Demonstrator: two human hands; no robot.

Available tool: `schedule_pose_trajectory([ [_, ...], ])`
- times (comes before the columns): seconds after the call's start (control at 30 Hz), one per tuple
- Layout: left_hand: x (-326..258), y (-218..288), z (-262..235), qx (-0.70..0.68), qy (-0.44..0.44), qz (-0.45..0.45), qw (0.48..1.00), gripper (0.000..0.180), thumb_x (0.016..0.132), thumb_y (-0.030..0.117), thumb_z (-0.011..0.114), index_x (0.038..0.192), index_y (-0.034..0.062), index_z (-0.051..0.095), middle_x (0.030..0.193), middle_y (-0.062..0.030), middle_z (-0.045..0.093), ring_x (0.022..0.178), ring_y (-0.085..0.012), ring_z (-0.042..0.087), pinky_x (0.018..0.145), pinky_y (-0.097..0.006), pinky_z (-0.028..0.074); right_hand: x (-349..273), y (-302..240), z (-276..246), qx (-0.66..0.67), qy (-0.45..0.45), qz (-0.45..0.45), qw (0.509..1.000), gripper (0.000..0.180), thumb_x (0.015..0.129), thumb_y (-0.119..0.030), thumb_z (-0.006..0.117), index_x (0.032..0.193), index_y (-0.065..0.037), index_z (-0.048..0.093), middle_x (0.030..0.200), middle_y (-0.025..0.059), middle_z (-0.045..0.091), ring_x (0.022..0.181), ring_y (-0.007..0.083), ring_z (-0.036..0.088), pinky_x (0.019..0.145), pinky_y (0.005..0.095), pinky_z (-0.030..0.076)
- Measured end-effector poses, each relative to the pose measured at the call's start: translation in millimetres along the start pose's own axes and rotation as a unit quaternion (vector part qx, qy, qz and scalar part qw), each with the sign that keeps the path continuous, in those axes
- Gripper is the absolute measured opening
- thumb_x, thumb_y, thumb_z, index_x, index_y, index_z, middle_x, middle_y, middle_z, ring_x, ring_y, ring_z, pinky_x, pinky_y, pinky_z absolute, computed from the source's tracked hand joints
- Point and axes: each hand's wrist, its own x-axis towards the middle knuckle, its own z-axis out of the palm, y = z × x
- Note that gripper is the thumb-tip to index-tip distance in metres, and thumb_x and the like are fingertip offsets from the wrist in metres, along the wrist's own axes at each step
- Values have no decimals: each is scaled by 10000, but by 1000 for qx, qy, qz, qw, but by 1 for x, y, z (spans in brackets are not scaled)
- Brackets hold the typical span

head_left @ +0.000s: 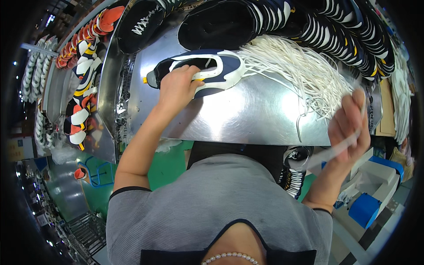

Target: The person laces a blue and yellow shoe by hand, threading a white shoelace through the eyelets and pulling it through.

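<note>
A navy, white and grey shoe upper (231,70) with yellow tabs lies on the metal table, its opening facing up. My left hand (177,88) is closed on its near side, with some fingertips inside the opening. My right hand (352,126) is raised off the table's right front edge, its fingers curled on a white shoelace (329,153). Motion smears both the hand and the lace, which trails down to the left. A big tangled heap of white shoelaces (293,66) spreads over the table to the right of the upper, some strands touching its end.
Stacked dark shoe uppers (349,48) line the far right of the metal table (221,117). Black uppers (216,26) stand at the back. Orange and white uppers (84,88) fill a rack on the left. More striped uppers (292,181) hang beside my lap, near a white-and-blue machine (375,185).
</note>
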Motion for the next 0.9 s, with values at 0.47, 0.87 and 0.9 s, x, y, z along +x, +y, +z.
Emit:
schedule_pose_trajectory([
  [0.47, -44, 32, -8, -85, -105, 82, 987, 267, 819, 223, 747, 1038, 87, 677, 880, -97, 647, 876, -314, 643, 753, -423, 506, -9, 90, -26, -353, -3, 170, 920, 276, 981, -28, 546, 1247, 42, 555, 1038, 178, 714, 866, 207, 738, 474, 185, 460],
  [0.87, -42, 39, -20, -68, -110, 94, 987, 297, 844, 199, 738, 1081, 31, 675, 996, -124, 671, 955, -329, 631, 824, -413, 495, 40, 184, -64, -462, -16, 90, 882, 70, 872, -95, 734, 897, -36, 707, 854, 24, 733, 723, 67, 623, 692, 228, 506],
  [0.9, -41, 41, -18, -68, -81, 109, 988, 300, 853, 214, 727, 1090, 37, 680, 979, -115, 674, 968, -309, 633, 827, -415, 490, 37, 186, -66, -435, 9, 84, 896, 86, 859, -93, 747, 908, -30, 714, 841, 21, 730, 760, 74, 624, 705, 231, 496],
])
